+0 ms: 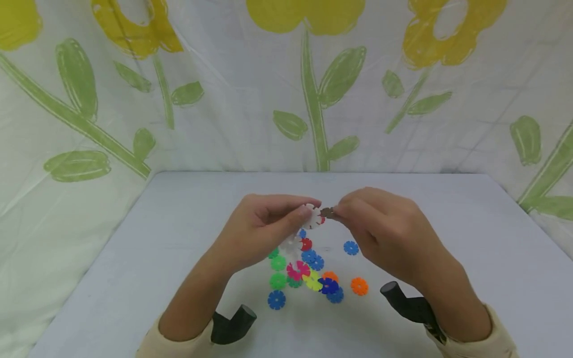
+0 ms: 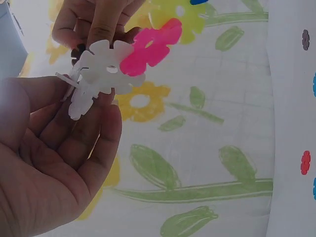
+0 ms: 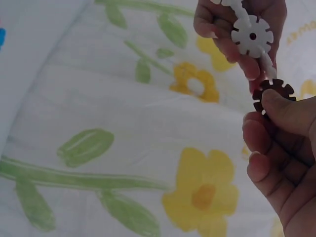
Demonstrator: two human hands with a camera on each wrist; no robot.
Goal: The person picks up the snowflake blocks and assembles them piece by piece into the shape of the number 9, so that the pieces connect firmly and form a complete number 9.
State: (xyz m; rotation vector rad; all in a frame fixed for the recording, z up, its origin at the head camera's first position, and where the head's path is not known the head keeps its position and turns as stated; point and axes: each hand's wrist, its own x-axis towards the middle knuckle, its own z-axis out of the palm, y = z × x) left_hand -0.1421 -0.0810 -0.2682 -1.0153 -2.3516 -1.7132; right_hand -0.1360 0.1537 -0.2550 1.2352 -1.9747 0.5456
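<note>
My left hand (image 1: 261, 228) pinches a white notched disc (image 1: 313, 217) between thumb and fingers. Several white discs (image 2: 109, 66) are joined there, with a pink disc (image 2: 150, 47) and a yellow one (image 2: 178, 19) following in the left wrist view. From the hand the joined pieces hang down, pink (image 1: 298, 270), yellow (image 1: 312, 281) and dark blue (image 1: 329, 285) in the head view. My right hand (image 1: 389, 233) pinches a dark brown disc (image 3: 274, 96) by thumb and fingers, its edge against the end white disc (image 3: 268, 66).
Loose discs lie on the white table (image 1: 179, 219) below the hands: green (image 1: 278, 281), blue (image 1: 276, 300), another blue (image 1: 351, 248), red (image 1: 306, 244) and orange (image 1: 359, 286). A flower-printed cloth (image 1: 241, 99) hangs behind the table.
</note>
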